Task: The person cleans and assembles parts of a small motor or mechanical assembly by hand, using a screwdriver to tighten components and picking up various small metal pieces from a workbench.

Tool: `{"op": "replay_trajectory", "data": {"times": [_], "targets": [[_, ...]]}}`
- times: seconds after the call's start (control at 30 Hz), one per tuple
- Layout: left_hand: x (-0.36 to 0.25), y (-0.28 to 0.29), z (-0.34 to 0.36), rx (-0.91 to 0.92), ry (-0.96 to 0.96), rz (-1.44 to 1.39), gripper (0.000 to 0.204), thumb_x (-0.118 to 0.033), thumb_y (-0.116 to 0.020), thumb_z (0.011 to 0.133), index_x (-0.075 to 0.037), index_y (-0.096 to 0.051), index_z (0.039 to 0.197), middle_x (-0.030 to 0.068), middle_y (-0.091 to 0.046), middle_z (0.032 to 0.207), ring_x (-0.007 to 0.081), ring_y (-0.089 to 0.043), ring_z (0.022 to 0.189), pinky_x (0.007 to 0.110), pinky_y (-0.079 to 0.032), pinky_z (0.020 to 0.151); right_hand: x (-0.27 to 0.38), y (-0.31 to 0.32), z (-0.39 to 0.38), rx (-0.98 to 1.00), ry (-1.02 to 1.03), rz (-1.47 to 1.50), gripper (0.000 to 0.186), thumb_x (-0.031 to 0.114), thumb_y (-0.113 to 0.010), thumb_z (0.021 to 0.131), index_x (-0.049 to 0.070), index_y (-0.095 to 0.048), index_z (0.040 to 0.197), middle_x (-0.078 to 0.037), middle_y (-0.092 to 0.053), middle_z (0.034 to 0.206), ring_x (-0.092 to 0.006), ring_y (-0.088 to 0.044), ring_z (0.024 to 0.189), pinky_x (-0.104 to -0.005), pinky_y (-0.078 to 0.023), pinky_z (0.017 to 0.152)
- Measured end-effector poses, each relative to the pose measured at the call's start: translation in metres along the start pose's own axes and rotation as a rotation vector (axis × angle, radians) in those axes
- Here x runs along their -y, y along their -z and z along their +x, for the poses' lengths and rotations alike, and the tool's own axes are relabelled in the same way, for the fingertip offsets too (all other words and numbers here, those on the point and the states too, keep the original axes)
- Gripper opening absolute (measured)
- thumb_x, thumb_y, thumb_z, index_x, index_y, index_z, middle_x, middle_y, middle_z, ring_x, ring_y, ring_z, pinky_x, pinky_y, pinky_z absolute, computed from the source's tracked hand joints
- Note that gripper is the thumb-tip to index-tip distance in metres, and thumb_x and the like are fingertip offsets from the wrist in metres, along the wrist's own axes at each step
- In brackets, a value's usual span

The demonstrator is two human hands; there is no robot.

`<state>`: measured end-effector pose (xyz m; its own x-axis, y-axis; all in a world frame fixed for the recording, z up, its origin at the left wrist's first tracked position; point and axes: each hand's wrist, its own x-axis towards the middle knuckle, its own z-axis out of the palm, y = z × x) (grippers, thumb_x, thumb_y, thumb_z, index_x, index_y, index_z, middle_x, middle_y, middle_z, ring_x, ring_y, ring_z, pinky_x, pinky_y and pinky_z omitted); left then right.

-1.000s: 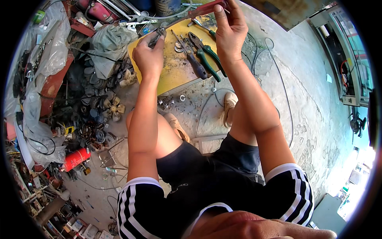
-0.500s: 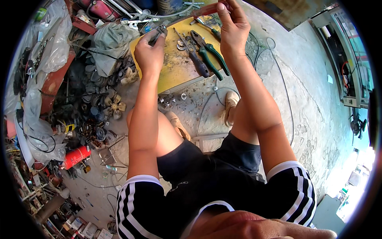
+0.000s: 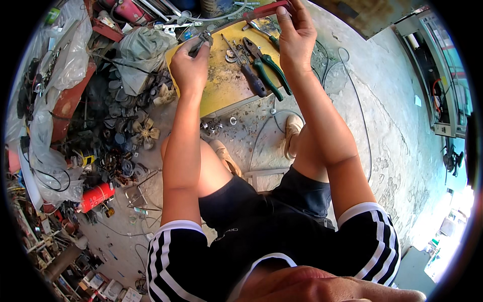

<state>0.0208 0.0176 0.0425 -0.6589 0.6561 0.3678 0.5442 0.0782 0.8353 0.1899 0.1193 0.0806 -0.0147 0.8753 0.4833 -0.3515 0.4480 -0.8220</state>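
Note:
My left hand (image 3: 190, 64) is closed around a small dark metal part (image 3: 205, 38) over the far left of a yellow tabletop (image 3: 221, 98). A red-handled tool (image 3: 269, 9) is pinched in my right hand (image 3: 297, 38) at the top edge. Its thin metal bar runs left to the part; its exact kind I cannot make out. Between my forearms, green-handled pliers (image 3: 269, 68) lie beside a dark-handled screwdriver (image 3: 253, 81) on the tabletop. Another green-handled tool (image 3: 272, 40) lies close to my right wrist. Small metal rings (image 3: 231, 56) sit near the screwdriver's shaft.
Heaped scrap, with a plastic fan (image 3: 146, 134), fills the left side. A red cylinder (image 3: 96, 196) lies nearer on the floor. A cable (image 3: 366, 136) curves across the concrete at right. A rusty panel (image 3: 367, 17) overhangs the far right, beside a metal-framed cabinet (image 3: 427, 65).
The red-handled tool has shifted slightly, showing more of its red handle beside my right fingers. My left hand keeps its hold on the metal part, almost in the same place.

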Motion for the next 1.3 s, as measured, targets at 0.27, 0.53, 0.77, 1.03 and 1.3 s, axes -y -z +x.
{"op": "replay_trajectory", "data": {"times": [0.27, 0.53, 0.77, 1.03, 1.3], "targets": [[-0.005, -0.001, -0.003, 0.026, 0.07, -0.002, 0.029, -0.024, -0.073, 0.081, -0.003, -0.073, 0.101, 0.0096, -0.074, 0.085, 0.0174, -0.07, 0.074, 0.029, -0.052, 0.072, 0.002, 0.002, 0.0, 0.021, -0.169, 0.068, 0.038, 0.011, -0.058, 0.098, -0.004, -0.05, 0.133, -0.006, -0.062, 0.105, -0.0129, -0.059, 0.097, -0.0269, -0.047, 0.084], [-0.002, -0.002, -0.002, 0.013, -0.041, 0.106, 0.026, -0.024, -0.071, 0.082, -0.007, -0.074, 0.1, 0.0087, -0.073, 0.087, 0.0237, -0.07, 0.076, 0.034, -0.05, 0.081, -0.005, -0.001, 0.001, 0.011, -0.033, 0.051, 0.041, 0.013, -0.056, 0.1, -0.002, -0.047, 0.136, -0.004, -0.063, 0.102, -0.0099, -0.059, 0.09, -0.0245, -0.047, 0.081], [-0.001, -0.004, -0.002, 0.05, -0.022, 0.188, 0.034, -0.026, -0.075, 0.08, -0.001, -0.073, 0.104, 0.012, -0.074, 0.089, 0.0179, -0.071, 0.08, 0.029, -0.052, 0.076, 0.005, 0.005, 0.001, -0.006, -0.198, 0.086, 0.041, 0.014, -0.055, 0.1, -0.003, -0.047, 0.137, -0.005, -0.065, 0.098, -0.0111, -0.061, 0.085, -0.0246, -0.048, 0.077], [0.001, -0.003, -0.002, 0.065, -0.001, 0.167, 0.035, -0.025, -0.075, 0.081, -0.001, -0.073, 0.105, 0.0126, -0.074, 0.09, 0.0183, -0.071, 0.081, 0.028, -0.052, 0.078, 0.01, 0.003, 0.002, 0.082, -0.2, 0.113, 0.042, 0.012, -0.054, 0.1, -0.004, -0.044, 0.139, -0.006, -0.063, 0.101, -0.0126, -0.06, 0.09, -0.026, -0.048, 0.082], [-0.002, -0.002, -0.002, 0.057, -0.035, 0.197, 0.034, -0.025, -0.074, 0.081, -0.001, -0.073, 0.105, 0.0122, -0.074, 0.092, 0.0174, -0.071, 0.082, 0.028, -0.052, 0.078, 0.006, -0.005, 0.0, 0.038, 0.023, 0.121, 0.04, 0.01, -0.053, 0.1, -0.003, -0.046, 0.138, -0.006, -0.064, 0.098, -0.0125, -0.06, 0.09, -0.0264, -0.049, 0.083]]}}
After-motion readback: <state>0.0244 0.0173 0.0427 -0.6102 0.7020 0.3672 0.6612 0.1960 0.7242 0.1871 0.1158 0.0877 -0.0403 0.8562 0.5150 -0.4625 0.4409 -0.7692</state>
